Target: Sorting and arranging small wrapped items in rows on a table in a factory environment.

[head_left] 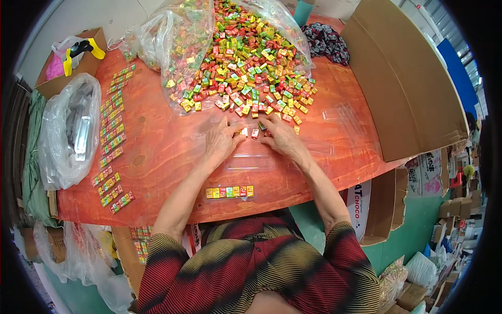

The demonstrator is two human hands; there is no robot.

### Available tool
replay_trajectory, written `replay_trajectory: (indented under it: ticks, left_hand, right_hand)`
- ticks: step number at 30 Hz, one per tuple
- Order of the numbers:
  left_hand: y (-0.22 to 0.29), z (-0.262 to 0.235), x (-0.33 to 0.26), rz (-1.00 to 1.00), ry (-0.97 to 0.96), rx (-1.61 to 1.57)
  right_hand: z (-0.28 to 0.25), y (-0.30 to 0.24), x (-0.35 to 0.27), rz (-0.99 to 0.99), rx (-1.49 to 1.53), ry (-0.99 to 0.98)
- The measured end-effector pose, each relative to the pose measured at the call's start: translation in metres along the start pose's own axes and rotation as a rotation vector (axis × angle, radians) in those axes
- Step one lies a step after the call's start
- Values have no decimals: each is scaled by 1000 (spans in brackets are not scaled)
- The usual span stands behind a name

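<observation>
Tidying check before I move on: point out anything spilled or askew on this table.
The sweets have spilled out of their torn clear bag into a loose heap on the table. The filled strips along the left edge lie slightly crooked.

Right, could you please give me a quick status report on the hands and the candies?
Left hand and right hand flat on the table, fingertips on loose candies. Candy pile just beyond. Filled row near table edge. Nothing in the way.

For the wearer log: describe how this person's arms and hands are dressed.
Both hands, the left hand and the right hand, are bare: no gloves, and no rings or watch can be made out. The forearms are uncovered too. Short sleeves end near the elbows, part of a top striped in dark red, olive-yellow and black.
</observation>
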State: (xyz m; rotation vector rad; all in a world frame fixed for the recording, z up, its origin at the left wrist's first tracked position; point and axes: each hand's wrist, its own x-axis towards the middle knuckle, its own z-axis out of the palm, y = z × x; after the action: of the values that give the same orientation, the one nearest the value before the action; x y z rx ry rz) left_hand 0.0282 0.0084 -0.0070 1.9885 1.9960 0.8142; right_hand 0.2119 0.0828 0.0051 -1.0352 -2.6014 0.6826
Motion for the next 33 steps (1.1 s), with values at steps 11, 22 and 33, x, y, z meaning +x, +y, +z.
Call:
replay_trajectory:
  ticks: [11,22,33]
  left_hand:
    - [-1,3,-2,-2,27,-9]
    - [-5,4,2,32,1,-12]
    - [-1,-3,-3,71,-51,-6]
  right_hand:
    - [6,0,-12,-55,39,99]
    - [5,11,-4,-31,79,-8]
    - [18,-8,-1,-75,76,-36]
